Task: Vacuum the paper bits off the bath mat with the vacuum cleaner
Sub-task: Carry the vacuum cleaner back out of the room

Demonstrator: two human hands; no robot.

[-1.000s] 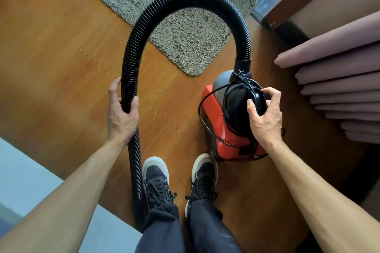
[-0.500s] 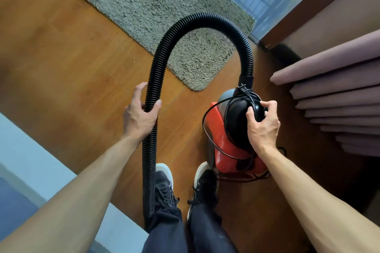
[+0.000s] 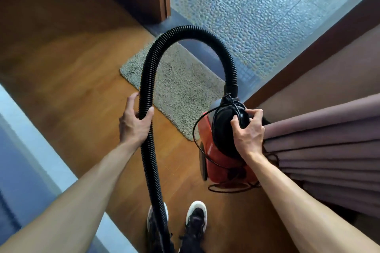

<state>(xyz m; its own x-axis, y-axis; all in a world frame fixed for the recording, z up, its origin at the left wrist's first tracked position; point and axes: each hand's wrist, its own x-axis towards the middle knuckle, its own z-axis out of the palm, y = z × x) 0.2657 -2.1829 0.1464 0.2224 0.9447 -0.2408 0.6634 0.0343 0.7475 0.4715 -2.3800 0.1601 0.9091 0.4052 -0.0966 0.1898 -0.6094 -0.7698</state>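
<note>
Both hands are occupied in the head view: my left hand (image 3: 134, 123) wraps its fingers round the hose (image 3: 193, 31), and my right hand (image 3: 248, 131) grips the vacuum cleaner (image 3: 218, 162) by its black top. My view has lifted since a second ago, so the bath mat (image 3: 181, 88) now lies mid-frame before the pebbled floor (image 3: 257, 16). I see no paper bits on it and judge that suction hasn't begun.

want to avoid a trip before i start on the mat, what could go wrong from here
1. The loose power cord loops off the vacuum cleaner and trails under it, close to the shoes; it could snag a foot.
2. The hose, gripped by the left hand, runs down across one shoe and could be stepped on.
3. The curtain hangs right beside the right hand on the vacuum cleaner; the fabric might catch.
</note>
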